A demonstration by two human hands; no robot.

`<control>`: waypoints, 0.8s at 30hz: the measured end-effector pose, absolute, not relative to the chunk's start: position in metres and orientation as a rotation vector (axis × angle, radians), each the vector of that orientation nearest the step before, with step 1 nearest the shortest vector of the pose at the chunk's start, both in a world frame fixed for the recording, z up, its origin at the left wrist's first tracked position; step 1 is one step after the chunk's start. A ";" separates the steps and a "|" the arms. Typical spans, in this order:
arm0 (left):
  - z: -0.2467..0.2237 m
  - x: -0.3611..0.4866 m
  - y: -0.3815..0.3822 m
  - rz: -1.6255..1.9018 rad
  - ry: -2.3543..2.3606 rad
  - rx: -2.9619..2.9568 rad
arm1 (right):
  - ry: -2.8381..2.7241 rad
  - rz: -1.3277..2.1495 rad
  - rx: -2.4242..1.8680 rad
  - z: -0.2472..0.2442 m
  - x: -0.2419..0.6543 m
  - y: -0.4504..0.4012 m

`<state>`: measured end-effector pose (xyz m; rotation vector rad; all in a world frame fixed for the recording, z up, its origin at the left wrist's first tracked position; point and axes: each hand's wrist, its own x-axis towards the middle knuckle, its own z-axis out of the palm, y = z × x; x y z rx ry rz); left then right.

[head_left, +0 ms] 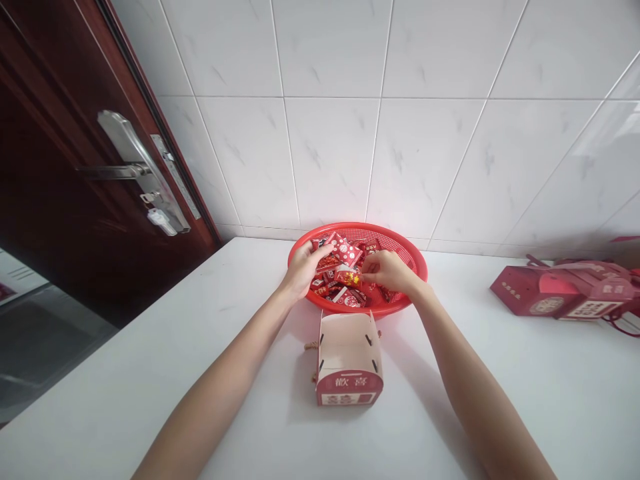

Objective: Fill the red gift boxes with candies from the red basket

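A red plastic basket with a mesh wall holds several red-wrapped candies. Over its left side, my left hand is closed on red packets, the top one a white-dotted packet. My right hand has its fingers pinched at the end of a red-and-gold wrapped candy above the pile. Just in front of the basket stands a small red gift box, its top open and its pale inside showing. Twisted rope handles stick out at its sides.
Several folded red gift boxes lie at the right on the white table. Behind the basket rises a tiled wall. A dark red door with a metal handle and keys is at the left.
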<state>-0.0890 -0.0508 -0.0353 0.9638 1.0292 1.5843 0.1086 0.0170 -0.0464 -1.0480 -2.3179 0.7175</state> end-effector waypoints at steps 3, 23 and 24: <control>-0.036 -0.090 -0.052 1.567 1.022 0.985 | -2.188 0.828 -0.952 -0.040 0.115 0.017; -0.038 -0.098 -0.052 1.365 0.937 1.095 | -1.423 1.205 -0.472 -0.012 0.132 0.008; -0.038 -0.098 -0.052 1.354 0.933 1.100 | -1.429 1.190 -0.470 -0.012 0.131 0.007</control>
